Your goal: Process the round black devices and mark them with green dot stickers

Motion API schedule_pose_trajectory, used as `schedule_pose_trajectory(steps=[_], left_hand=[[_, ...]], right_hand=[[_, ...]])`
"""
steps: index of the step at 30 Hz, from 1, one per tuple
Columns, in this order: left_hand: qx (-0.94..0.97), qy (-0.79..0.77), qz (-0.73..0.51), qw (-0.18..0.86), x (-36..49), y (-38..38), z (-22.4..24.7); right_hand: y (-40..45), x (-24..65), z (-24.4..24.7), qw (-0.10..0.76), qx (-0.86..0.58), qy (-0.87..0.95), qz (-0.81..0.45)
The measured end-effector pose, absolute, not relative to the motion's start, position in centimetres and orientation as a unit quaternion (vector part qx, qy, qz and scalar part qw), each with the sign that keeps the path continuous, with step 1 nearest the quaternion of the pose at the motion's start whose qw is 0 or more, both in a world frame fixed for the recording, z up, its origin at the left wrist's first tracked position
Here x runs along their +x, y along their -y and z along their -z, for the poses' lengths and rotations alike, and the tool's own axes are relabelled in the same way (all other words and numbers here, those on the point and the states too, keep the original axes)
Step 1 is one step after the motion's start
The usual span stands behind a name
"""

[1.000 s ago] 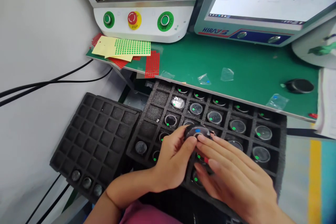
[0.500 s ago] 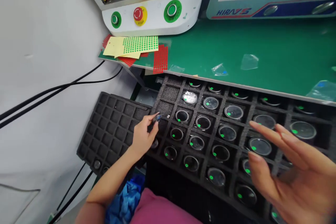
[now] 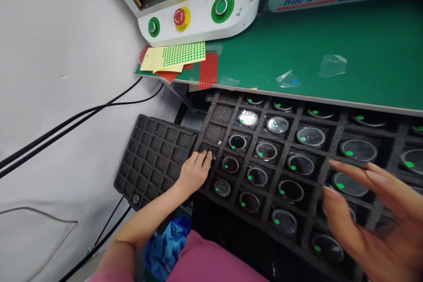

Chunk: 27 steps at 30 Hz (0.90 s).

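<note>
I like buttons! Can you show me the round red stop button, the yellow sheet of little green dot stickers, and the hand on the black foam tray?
Round red stop button (image 3: 179,16), head view, its cap.
Yellow sheet of green dot stickers (image 3: 183,52), head view, dotted middle.
Left hand (image 3: 194,172), head view, its back; fingertips in a cell of the black foam tray (image 3: 216,133).

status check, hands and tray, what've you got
Left hand fingertips on a round part in the foam tray. Right hand open, hovering over tray, holding nothing. Nothing in the way.

**Round part pressed into a foam cell**

A small dark round part sits low in a left-column cell of the black foam tray, mostly hidden under the left hand fingertips, well apart from the right hand.
</note>
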<state>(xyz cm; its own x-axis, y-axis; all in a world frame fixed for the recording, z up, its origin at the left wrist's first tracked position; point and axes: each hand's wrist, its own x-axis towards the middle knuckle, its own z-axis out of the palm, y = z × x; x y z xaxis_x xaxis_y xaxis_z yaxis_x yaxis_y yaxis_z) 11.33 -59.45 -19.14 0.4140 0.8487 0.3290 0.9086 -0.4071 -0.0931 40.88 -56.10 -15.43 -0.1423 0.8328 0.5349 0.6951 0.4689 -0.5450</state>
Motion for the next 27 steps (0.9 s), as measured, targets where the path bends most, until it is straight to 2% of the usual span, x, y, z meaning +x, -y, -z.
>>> schedule_pose_trajectory(steps=[5,11,13,15,17,18,21,23,27], left_hand=[[-0.800,0.579,0.063,0.146,13.7,58.6,18.2],[-0.791,0.588,0.020,0.167,14.7,56.7,17.2],[-0.810,0.563,-0.028,0.165,14.5,56.4,17.2],[-0.824,0.552,-0.086,0.097,14.0,56.0,17.0],[-0.818,0.561,-0.127,-0.009,13.1,55.5,16.5],[-0.811,0.568,-0.127,-0.057,12.6,55.2,16.2],[-0.805,0.571,-0.056,-0.153,11.0,54.5,15.6],[-0.801,0.571,-0.016,-0.178,10.5,54.5,15.4],[-0.756,0.629,-0.091,-0.155,11.5,54.8,14.5]], right_hand=[[55.9,41.2,15.2,0.403,-0.493,0.771,-0.019],[52.8,46.7,14.1,0.383,-0.538,0.704,0.261],[50.8,49.7,13.6,0.371,-0.554,0.686,0.289],[48.2,52.3,13.1,0.351,-0.628,0.670,0.182],[45.1,53.9,12.5,0.328,-0.714,0.619,0.001],[43.5,54.4,12.2,0.315,-0.727,0.608,-0.048],[39.5,54.4,11.7,0.273,-0.763,0.575,-0.114],[37.8,53.8,11.5,0.242,-0.780,0.560,-0.142],[36.5,52.7,11.3,0.218,-0.790,0.549,-0.167]])
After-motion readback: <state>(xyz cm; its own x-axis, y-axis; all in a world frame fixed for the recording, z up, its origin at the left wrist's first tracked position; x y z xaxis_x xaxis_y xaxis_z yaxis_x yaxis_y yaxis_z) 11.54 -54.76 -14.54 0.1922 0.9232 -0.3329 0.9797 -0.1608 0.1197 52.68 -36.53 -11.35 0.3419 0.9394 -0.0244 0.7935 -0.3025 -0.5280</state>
